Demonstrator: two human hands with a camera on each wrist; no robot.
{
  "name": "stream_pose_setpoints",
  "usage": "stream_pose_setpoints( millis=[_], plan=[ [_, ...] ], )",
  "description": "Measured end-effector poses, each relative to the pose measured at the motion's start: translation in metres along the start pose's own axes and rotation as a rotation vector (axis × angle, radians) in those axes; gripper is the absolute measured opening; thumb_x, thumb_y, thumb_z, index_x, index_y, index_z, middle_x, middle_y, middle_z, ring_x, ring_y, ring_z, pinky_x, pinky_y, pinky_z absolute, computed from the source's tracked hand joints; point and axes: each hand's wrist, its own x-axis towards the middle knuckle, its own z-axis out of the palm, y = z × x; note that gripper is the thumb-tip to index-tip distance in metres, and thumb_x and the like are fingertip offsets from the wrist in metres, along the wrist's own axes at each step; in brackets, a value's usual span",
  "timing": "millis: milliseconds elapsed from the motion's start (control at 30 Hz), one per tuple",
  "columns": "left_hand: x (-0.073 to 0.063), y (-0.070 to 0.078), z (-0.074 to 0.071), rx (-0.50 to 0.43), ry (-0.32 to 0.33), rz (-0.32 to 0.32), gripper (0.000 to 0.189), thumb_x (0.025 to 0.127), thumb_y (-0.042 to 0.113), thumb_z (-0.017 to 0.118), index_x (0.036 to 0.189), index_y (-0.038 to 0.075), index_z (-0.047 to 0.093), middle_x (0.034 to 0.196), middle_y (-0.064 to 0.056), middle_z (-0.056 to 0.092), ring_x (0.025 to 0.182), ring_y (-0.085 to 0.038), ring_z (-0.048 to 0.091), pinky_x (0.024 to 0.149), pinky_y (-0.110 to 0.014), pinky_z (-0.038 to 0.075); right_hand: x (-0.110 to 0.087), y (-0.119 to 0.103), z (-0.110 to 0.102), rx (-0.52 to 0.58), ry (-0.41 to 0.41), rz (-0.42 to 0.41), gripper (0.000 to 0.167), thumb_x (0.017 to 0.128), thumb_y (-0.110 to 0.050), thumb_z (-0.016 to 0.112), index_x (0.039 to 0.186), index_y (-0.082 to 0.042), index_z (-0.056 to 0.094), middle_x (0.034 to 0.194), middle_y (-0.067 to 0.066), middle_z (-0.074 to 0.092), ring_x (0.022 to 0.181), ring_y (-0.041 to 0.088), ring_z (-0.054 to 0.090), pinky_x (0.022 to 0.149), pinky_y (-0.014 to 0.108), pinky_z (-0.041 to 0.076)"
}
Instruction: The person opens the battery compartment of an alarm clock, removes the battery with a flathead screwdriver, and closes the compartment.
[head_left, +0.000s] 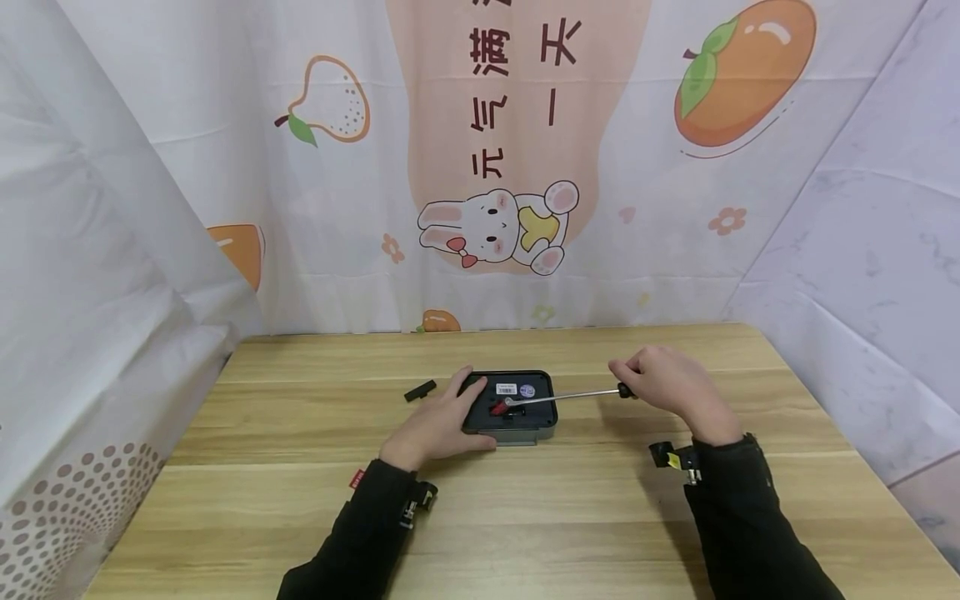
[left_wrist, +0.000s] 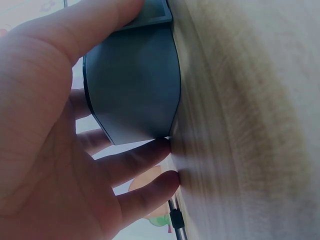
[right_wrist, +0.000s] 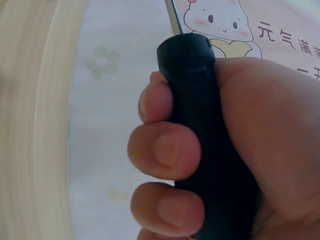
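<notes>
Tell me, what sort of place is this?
Maybe a little indoor work corner: there's a wood-grain table, a cartoon-rabbit curtain behind it, and a black-handled tool in the person's right hand.

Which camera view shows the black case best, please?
The head view: it shows the black case from above, with its white label, its round label and a metal shaft reaching over it. The left wrist view shows mainly one dark side, up close; the right wrist view shows none of it.
</notes>
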Motion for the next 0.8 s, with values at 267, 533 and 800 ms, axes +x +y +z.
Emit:
stream_pose_setpoints(
  millis=[267,533,800],
  plan=[
    [0.000,0.000,0.001,-0.008,0.011,0.012,0.096,0.085,0.052,0.078,0.160,0.014,0.032,0.166,-0.016,0.016,0.140,-0.039,0.041,0.104,-0.053,0.043,-0.003,0.006,-0.003,0.028,-0.060,0.015,0.060,0.106,-0.040,0.050,0.051,-0.019,0.045,0.050,-0.009,0.030,0.046,0.010,0.025,0.050,0.028,0.023],
    [0.001,-0.001,0.001,-0.011,0.015,0.014,0.095,0.085,0.052,0.078,0.160,0.014,0.033,0.166,-0.017,0.017,0.137,-0.040,0.044,0.103,-0.053,0.044,-0.003,0.009,-0.005,0.043,-0.075,0.015,0.059,0.106,-0.042,0.049,0.051,-0.020,0.052,0.049,-0.010,0.034,0.046,0.009,0.028,0.049,0.029,0.025],
    [0.001,-0.001,0.001,-0.004,0.010,0.007,0.096,0.085,0.052,0.078,0.160,0.014,0.032,0.166,-0.016,0.016,0.137,-0.039,0.043,0.104,-0.053,0.043,-0.004,0.012,-0.005,0.051,-0.088,0.009,0.057,0.106,-0.035,0.051,0.051,-0.019,0.052,0.048,-0.010,0.039,0.045,0.009,0.031,0.049,0.028,0.028]
  ],
)
